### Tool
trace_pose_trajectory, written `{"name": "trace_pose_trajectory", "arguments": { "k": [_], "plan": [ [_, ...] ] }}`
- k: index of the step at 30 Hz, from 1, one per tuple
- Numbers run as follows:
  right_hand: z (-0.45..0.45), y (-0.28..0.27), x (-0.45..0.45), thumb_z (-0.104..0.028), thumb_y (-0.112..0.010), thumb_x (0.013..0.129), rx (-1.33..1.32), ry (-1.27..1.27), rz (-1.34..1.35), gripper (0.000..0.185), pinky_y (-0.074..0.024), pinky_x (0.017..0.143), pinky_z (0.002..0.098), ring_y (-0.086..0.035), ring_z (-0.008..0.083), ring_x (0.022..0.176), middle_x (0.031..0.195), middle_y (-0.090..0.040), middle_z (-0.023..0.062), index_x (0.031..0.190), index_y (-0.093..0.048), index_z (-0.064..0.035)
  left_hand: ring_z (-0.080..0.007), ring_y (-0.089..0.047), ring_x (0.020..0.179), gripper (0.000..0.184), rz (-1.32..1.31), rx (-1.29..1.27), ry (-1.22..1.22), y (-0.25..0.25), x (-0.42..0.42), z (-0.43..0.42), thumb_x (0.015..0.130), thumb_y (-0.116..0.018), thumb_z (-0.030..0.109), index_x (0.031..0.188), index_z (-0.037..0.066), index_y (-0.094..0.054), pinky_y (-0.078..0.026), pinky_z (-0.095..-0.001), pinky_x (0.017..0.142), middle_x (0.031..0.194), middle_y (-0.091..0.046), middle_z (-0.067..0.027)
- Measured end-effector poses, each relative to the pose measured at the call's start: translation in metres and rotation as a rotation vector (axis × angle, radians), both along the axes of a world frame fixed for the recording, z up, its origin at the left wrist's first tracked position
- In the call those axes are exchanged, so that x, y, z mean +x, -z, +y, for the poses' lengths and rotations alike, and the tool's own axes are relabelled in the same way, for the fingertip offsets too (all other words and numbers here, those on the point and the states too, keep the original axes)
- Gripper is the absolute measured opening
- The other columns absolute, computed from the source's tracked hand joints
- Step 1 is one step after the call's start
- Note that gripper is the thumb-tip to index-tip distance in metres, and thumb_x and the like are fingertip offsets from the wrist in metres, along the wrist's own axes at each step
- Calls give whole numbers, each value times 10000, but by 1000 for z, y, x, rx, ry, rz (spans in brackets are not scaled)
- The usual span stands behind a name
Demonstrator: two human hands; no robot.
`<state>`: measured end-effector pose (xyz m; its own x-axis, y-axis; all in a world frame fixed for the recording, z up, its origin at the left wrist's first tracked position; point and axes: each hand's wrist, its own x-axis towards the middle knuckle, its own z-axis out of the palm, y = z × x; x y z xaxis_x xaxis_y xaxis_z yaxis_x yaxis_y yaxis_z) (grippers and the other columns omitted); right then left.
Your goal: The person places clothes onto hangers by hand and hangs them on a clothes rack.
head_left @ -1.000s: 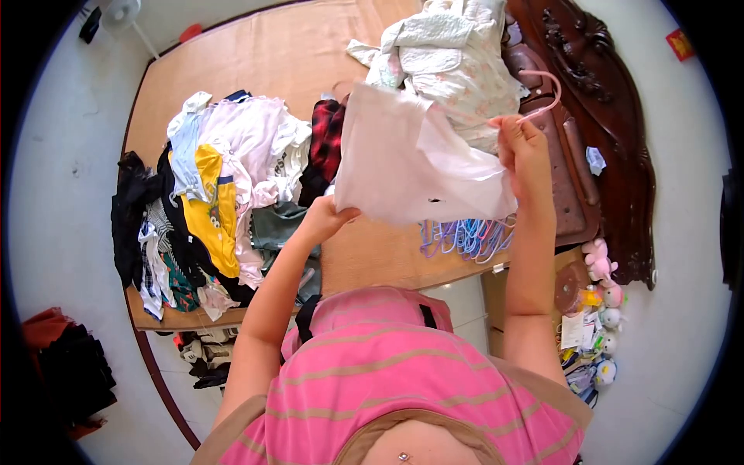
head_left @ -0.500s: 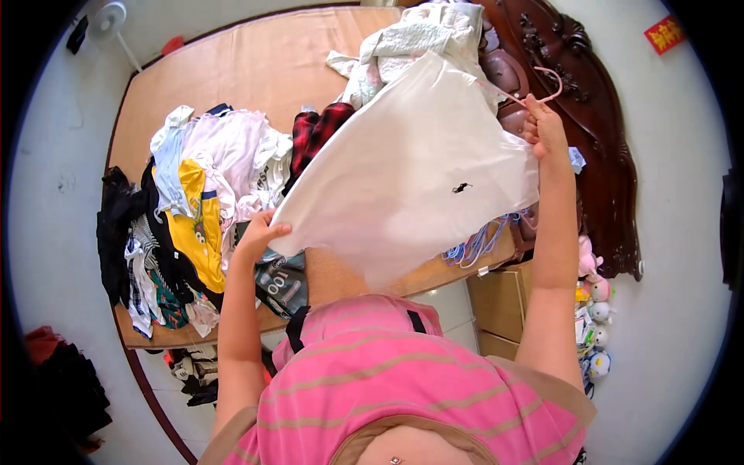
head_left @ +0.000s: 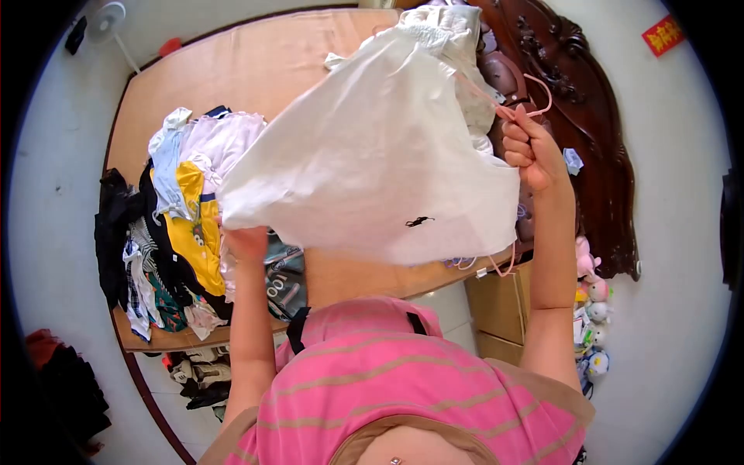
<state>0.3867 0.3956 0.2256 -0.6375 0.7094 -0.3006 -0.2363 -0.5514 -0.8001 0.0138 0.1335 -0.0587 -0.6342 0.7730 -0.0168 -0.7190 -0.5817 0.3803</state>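
A white garment (head_left: 364, 163) with a small black mark is stretched out between my hands, above the bed. My right hand (head_left: 532, 151) is closed round the neck of a pink hanger (head_left: 547, 87), whose hook points up and right. Part of the hanger sits inside the garment, and a pink end shows below its right edge. At the garment's lower left edge is my left hand (head_left: 246, 242); the cloth covers its fingertips, so its grip is partly hidden.
Piled clothes (head_left: 198, 209) lie on the left of the bed (head_left: 232, 66). Light garments (head_left: 457, 23) rest at the far side by the dark carved headboard (head_left: 597, 139). Below right are a wooden cabinet (head_left: 500, 310) and plush toys (head_left: 597, 314). A fan (head_left: 106, 22) stands back left.
The white garment has spread wider and shifted left, now covering the red plaid cloth. My left hand has gone partly under its edge. My right hand has moved slightly down and left with the hanger.
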Motion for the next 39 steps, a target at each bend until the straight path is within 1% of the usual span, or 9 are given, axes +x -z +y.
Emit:
{"name": "trace_pose_trajectory", "arguments": {
  "k": [6, 9, 16, 18, 25, 30, 32, 35, 39],
  "plan": [
    [34, 22, 15, -304, -461, 965, -83, 190, -2, 351, -162, 362, 172, -209, 13, 438, 580, -260, -74, 1122, -517, 4, -258, -518, 1144, 652, -118, -94, 373, -10, 66, 5, 908, -444, 517, 1315, 11, -395, -398, -408, 981, 1284, -499, -142],
    [40, 38, 27, -307, -505, 945, -31, 220, -104, 336, -161, 362, 172, -226, 12, 435, 574, -281, -81, 1090, -550, -6, -157, -641, 791, 266, 181, -432, 256, -34, 73, 14, 917, -560, 242, 1071, 25, -572, -513, -277, 696, 964, -647, -57],
    [-21, 49, -28, -293, -542, 928, 192, 34, -304, 287, -159, 362, 174, -237, 8, 420, 570, -327, -81, 1001, -584, -19, -172, -603, 882, 225, 308, -623, 15, 0, 62, 22, 942, -506, 241, 1002, 41, -591, -495, -320, 740, 953, -633, -63],
    [41, 55, 37, -305, -511, 943, 136, 180, -153, 297, -156, 362, 178, -228, 10, 414, 562, -306, -86, 1005, -570, -20, -217, -608, 907, 239, -109, -571, 63, 1, -4, -17, 953, -474, 217, 1058, 24, -568, -502, -361, 800, 1000, -633, -87],
    [36, 101, 38, -299, -530, 934, 5, 397, -250, 293, -138, 347, 188, -200, 17, 401, 544, -279, -81, 1004, -571, -17, -227, -612, 974, 296, 161, -694, -157, 24, 20, -27, 969, -443, 249, 1171, 41, -503, -517, -365, 801, 1094, -610, -98],
    [40, 114, 52, -295, -532, 934, -54, 360, -296, 278, -136, 342, 188, -199, 15, 394, 543, -282, -82, 1003, -577, -29, -222, -613, 980, 295, 144, -646, -48, 36, 31, -34, 965, -449, 263, 1154, 46, -514, -523, -367, 785, 1096, -612, -99],
    [39, 124, 50, -290, -535, 933, -66, 346, -336, 266, -138, 341, 186, -204, 12, 393, 543, -283, -83, 1000, -580, -36, -217, -619, 953, 300, 66, -752, 329, 48, 38, -41, 956, -464, 273, 1147, 48, -517, -525, -369, 761, 1086, -613, -94],
    [42, 144, 35, -268, -552, 919, 322, 398, -671, 213, -169, 343, 188, -267, -1, 406, 551, -356, -82, 934, -618, -66, -172, -619, 844, 255, 112, -997, 627, 76, 48, -53, 936, -499, 253, 1117, 75, -520, -514, -326, 699, 993, -618, -35],
    [87, 168, 4, -259, -568, 881, 1105, 481, -1001, 279, -417, 537, 386, -549, 265, 550, 651, -583, 142, 864, -625, 13, -147, -616, 788, 184, 157, -1121, 618, 65, 63, -49, 928, -521, 248, 1024, 93, -539, -503, -289, 674, 944, -623, -32]
  ]
}}
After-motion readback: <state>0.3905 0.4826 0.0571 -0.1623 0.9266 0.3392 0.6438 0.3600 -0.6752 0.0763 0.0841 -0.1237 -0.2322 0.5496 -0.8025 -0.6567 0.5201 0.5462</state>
